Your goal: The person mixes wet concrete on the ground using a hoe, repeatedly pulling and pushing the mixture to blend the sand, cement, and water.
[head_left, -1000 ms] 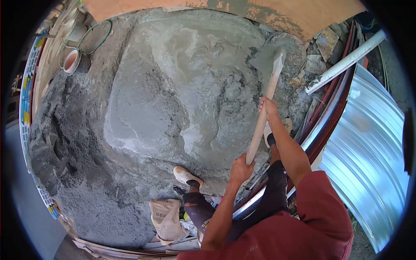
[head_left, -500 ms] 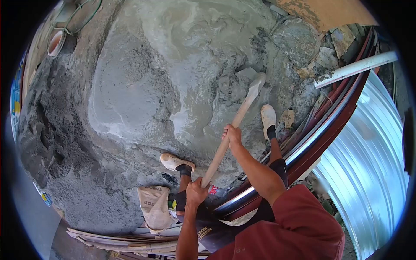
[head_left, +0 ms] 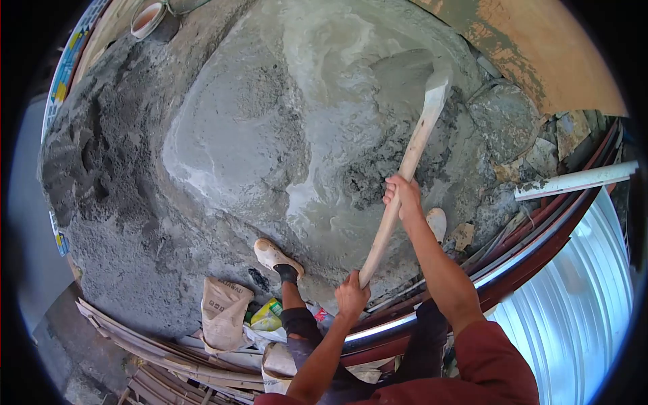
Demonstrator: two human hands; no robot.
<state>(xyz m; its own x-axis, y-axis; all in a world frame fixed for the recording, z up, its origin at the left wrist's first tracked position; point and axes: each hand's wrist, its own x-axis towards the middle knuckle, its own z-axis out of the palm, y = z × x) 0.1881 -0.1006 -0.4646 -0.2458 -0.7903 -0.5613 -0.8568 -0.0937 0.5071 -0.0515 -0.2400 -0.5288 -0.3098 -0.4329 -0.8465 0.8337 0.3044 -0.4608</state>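
My left hand [head_left: 352, 295] is closed round the near end of a hoe's pale wooden handle [head_left: 383, 244]. Higher up the same handle, my right hand [head_left: 403, 196] grips it with wrapped fingers. The hoe slants up and to the right, away from my body. Its far end reaches into wet grey mortar [head_left: 337, 121], where the blade is coated and hard to tell from the mix. Clumpy mortar lies left of the handle, and a paler, wetter pool spreads beyond.
A grey sand heap [head_left: 135, 250] rises at left, with a bucket [head_left: 150, 20] above it. A paper sack [head_left: 225, 314] lies near my shoe [head_left: 278, 258]. Metal beams [head_left: 526, 266], a white pipe [head_left: 577, 180] and corrugated sheeting [head_left: 567, 297] line the right side. Bamboo strips [head_left: 169, 361] lie below.
The hoe's head has moved forward and up, farther from me, across the mortar. Both hands went with it, shifting to the right in view. The camera view has also turned.
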